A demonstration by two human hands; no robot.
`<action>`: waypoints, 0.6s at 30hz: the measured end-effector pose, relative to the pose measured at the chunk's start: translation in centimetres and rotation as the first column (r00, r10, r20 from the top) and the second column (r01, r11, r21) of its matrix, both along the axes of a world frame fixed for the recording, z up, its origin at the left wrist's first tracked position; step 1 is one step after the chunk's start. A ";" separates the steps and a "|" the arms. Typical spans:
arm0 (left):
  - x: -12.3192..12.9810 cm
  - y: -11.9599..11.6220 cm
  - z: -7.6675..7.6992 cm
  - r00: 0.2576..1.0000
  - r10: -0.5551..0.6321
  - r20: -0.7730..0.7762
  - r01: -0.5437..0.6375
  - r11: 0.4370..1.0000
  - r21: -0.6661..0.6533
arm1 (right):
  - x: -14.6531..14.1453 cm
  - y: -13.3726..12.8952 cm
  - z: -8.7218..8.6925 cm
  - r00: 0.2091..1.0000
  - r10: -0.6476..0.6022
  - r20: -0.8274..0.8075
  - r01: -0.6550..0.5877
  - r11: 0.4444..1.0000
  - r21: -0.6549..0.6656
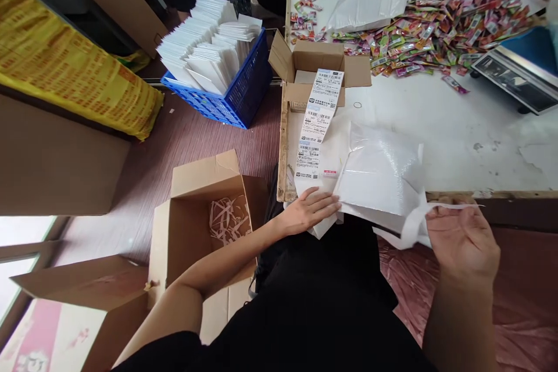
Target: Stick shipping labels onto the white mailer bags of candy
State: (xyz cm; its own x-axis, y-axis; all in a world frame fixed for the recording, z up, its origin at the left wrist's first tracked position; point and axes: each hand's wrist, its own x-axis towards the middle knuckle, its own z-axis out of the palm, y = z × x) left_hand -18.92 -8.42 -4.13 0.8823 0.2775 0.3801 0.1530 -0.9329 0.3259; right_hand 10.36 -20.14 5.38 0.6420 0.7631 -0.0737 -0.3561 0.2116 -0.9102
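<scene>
You see print but little you can read — the strip of shipping labels (317, 123) hanging from the small carton (311, 61) shows barcodes and lines too small to make out, and the yellow sheet (65, 64) carries red characters, blurred.

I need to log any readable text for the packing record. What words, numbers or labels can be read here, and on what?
None can be read.
Strip of shipping labels hanging from the small carton: barcodes and print, too small.
Yellow sheet: red print, blurred.
Candy wrappers: too small.
Scale: display unreadable.
</scene>
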 end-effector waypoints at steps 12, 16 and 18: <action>0.7 -5.0 8.7 0.799 0.536 0.271 -0.060 0.520 -0.852 | -13.7 3.6 2.4 0.639 0.565 0.522 -0.621 0.779 -0.082; -6.6 -2.8 5.7 0.591 0.806 0.010 -0.481 0.362 -0.798 | -11.9 3.2 1.9 0.464 0.517 0.719 -0.591 0.785 -0.183; -12.6 -1.5 2.4 0.359 0.929 -0.095 -0.742 0.221 -0.633 | -8.7 2.2 1.5 0.521 0.416 0.745 -0.370 0.897 -0.242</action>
